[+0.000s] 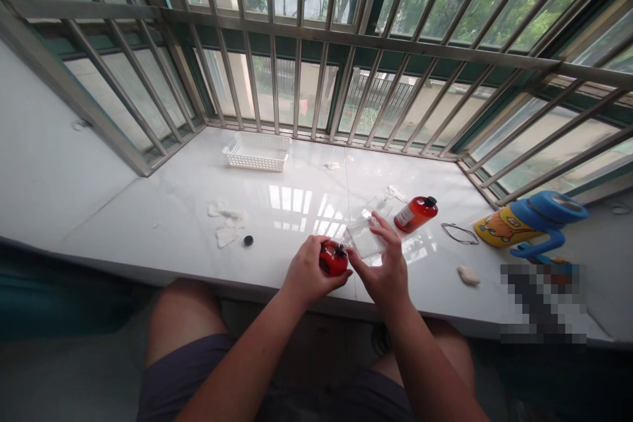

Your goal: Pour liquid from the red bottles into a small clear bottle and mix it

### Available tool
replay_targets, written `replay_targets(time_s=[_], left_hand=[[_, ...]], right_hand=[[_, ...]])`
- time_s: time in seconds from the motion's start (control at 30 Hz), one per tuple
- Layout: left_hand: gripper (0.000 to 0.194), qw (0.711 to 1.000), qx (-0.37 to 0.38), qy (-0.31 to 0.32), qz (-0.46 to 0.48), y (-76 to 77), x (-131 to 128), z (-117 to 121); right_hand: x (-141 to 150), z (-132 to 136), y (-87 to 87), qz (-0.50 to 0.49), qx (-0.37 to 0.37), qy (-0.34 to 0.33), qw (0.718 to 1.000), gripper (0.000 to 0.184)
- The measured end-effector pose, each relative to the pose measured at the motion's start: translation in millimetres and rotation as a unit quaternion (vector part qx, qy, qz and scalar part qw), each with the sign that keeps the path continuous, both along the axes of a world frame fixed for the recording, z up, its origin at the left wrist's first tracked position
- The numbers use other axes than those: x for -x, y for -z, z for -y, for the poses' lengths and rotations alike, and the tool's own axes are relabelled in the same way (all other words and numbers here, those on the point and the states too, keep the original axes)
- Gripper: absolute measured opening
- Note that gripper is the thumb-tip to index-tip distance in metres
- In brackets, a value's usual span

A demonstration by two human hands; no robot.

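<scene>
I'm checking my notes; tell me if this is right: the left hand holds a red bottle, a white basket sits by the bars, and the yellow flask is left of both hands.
Wrong side: in the head view, the yellow flask is right of both the left hand and the right hand. The left hand does hold a red bottle, and a white basket sits by the bars.

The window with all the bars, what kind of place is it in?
Probably a bay-window nook in somebody's home. The wide, shiny white ledge, the barred windows around three sides of it and the cartoon flask point that way.
</scene>
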State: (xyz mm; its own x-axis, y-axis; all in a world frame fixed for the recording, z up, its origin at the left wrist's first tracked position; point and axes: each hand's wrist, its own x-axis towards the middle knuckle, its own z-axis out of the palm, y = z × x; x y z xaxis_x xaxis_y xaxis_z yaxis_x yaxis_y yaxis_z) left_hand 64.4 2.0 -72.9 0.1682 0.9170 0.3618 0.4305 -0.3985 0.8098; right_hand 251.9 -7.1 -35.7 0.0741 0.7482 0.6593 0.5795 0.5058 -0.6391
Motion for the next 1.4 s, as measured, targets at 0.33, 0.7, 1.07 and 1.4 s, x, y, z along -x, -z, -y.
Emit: replay_targets(time_s=[0.33, 0.7, 1.07, 1.4], left_hand=[[0.066, 1.0, -0.003, -0.002, 0.001, -0.9, 0.0, -0.3], [0.067, 1.0, -0.004, -0.003, -0.002, 0.7, -0.2, -0.3], [0.067, 1.0, -0.005, -0.007, -0.006, 0.4, -0.3, -0.5], [0.068, 1.0, 0.004, -0.01, -0.003, -0.1, 0.3, -0.3]], right_hand=[[0.7, -0.7, 1.1, -0.024, 0.031, -0.001, 0.999, 0.051], [-2.5, -2.5, 1.6, -0.035, 0.061, -0.015, 0.997, 0.053], [-4.9, -5.8, 1.6, -0.038, 0.075, -0.024, 0.996, 0.052], [-7.1, -8.9, 3.2, -0.044, 0.087, -0.044, 0.994, 0.053]])
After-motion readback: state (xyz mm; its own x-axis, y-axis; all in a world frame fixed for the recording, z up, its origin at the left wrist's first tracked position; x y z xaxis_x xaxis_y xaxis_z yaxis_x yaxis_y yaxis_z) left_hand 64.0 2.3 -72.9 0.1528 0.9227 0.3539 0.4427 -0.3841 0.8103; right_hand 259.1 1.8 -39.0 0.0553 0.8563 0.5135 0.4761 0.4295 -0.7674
